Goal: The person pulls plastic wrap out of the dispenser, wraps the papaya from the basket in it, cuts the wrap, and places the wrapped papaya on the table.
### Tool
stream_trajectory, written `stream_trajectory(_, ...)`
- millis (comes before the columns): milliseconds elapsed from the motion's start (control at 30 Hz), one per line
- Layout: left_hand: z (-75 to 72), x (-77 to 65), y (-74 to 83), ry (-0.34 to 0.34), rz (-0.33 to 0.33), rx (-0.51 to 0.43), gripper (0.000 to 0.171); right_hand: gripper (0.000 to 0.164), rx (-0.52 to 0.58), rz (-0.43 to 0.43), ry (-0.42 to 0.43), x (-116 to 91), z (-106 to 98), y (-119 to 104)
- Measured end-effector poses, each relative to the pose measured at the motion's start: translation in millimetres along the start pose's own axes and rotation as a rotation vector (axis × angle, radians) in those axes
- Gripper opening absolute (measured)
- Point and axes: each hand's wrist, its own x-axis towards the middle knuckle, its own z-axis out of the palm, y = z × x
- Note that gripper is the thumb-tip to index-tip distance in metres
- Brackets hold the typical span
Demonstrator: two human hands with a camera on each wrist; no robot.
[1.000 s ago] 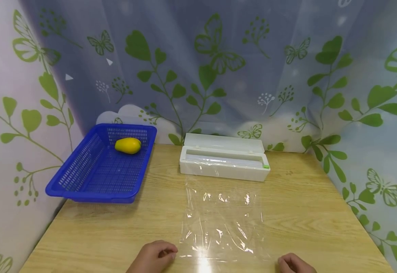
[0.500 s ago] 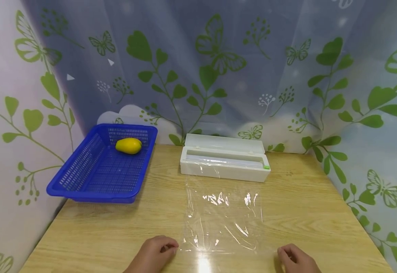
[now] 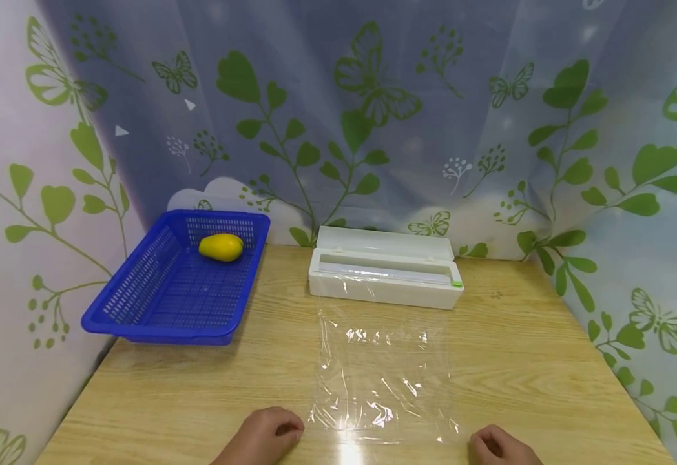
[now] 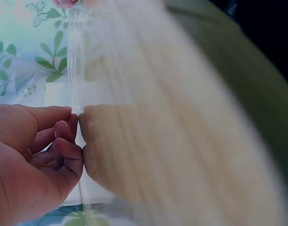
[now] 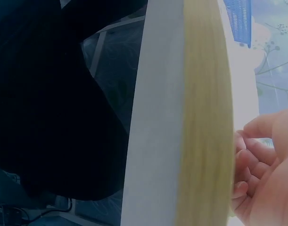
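Observation:
A sheet of clear plastic wrap [image 3: 382, 381] stretches forward over the wooden table from a white wrap dispenser box [image 3: 385, 296], whose lid is raised. My left hand [image 3: 265, 436] is at the near left corner of the wrap. Thumb and forefinger of that hand [image 4: 35, 155] pinch the film's edge in the left wrist view. At the opposite near corner is my right hand [image 3: 502, 447]. Its thumb and forefinger tips meet in the right wrist view, where the hand [image 5: 268, 165] sits just past the table edge and the film barely shows.
On the left of the wooden table [image 3: 536, 349] stands a blue plastic basket [image 3: 236, 290] holding a yellow mango-like fruit [image 3: 221, 247]. A patterned curtain [image 3: 292, 97] hangs behind and at both sides. A small green piece [image 3: 457, 283] marks the dispenser's right end.
The wrap's near edge moved slightly away from me, then back towards me with both hands. Its glints and wrinkles shifted. The dispenser, basket and fruit stayed put.

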Motion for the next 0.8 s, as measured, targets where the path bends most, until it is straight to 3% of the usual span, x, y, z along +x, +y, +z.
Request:
stream_trajectory(167, 0.0, 0.5, 0.0, 0.004, 0.052, 0.025, 0.003, 0.037, -0.062, 0.001, -0.048, 5, 1, 2)
stream_trajectory(333, 0.0, 0.6, -0.4, -0.012, 0.054, 0.024, 0.003, 0.036, -0.119, 0.007, -0.072, 8, 3, 4)
stream_trajectory(533, 1.9, -1.2, -2.4, 0.0, 0.048, 0.018, 0.004, 0.026, -0.103, -0.076, -0.017, 5, 9, 8)
stream_trajectory(667, 2.0, -1.3, -3.2, 0.023, 0.044, 0.038, 0.004, 0.026, -0.1, -0.081, 0.015, 4, 12, 8)
stream_trajectory(800, 0.2, -1.1, -2.5, 0.003, 0.011, 0.035, 0.006, 0.023, -0.102, -0.082, 0.041, 2, 14, 9)
